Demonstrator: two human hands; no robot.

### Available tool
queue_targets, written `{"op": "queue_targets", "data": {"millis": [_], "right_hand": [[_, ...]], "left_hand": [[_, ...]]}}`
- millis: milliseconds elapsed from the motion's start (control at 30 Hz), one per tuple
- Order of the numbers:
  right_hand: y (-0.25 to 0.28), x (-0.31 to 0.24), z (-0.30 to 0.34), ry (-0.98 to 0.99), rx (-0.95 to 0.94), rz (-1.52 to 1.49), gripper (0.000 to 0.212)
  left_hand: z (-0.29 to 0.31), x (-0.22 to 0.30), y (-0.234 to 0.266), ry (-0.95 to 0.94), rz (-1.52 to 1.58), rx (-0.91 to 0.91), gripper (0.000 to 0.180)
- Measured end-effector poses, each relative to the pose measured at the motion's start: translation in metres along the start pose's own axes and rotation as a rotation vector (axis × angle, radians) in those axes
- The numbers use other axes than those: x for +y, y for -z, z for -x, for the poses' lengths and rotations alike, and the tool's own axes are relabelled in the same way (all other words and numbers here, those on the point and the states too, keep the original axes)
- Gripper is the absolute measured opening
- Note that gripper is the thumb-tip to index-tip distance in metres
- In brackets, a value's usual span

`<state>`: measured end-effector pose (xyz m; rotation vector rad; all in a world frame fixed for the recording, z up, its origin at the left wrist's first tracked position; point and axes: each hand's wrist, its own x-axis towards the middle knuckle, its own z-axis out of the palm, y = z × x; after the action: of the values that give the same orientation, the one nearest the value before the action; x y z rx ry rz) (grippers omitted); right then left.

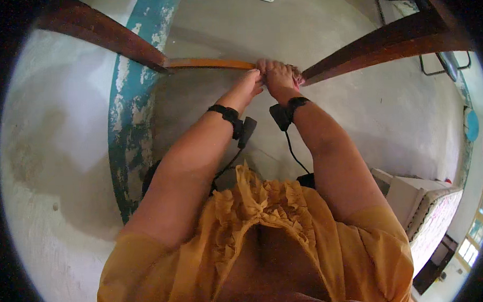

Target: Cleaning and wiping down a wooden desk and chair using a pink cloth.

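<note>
Mustard ruffled blouse (265, 214), two wrist bands, left hand (252, 82) and right hand (280, 75), fingers closed on one orange bar (209, 63).

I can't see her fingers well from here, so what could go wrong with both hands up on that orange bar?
1. Both hands, left hand and right hand, crowd one spot on the orange bar beside the dark wooden beam; fingers could get pinched there.
2. The cables hanging from the black wrist bands could snag.
</note>
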<state>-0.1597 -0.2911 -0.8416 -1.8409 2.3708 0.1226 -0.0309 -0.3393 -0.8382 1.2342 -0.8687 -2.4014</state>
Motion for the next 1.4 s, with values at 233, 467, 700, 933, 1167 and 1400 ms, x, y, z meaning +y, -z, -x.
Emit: {"op": "queue_targets", "data": {"millis": [233, 467, 700, 933, 1167, 1400], "right_hand": [[-0.021, -0.076, -0.051, 0.115, 0.117, 0.071, 0.057], [0.011, -0.187, -0.081, 0.335, 0.138, 0.202, 0.060], [-0.003, -0.206, -0.119, 0.432, 0.115, 0.260, 0.075], [0.046, -0.202, -0.122, 0.484, -0.200, -0.169, 0.060], [0.085, -0.200, -0.098, 0.393, -0.308, -0.147, 0.047], [0.027, -0.165, -0.115, 0.646, -0.023, -0.140, 0.054]], "left_hand": [[-0.013, 0.036, 0.053, -0.323, -0.620, 0.301, 0.034], [-0.069, 0.032, 0.279, -0.334, -1.434, 0.918, 0.025], [-0.051, 0.068, 0.216, -0.313, -1.047, 0.752, 0.028], [-0.067, 0.073, 0.235, -0.719, -0.935, 0.874, 0.029], [-0.070, 0.078, 0.241, -0.234, -0.777, 0.662, 0.027], [-0.043, 0.093, 0.234, -0.436, -0.582, 0.488, 0.029]]}}
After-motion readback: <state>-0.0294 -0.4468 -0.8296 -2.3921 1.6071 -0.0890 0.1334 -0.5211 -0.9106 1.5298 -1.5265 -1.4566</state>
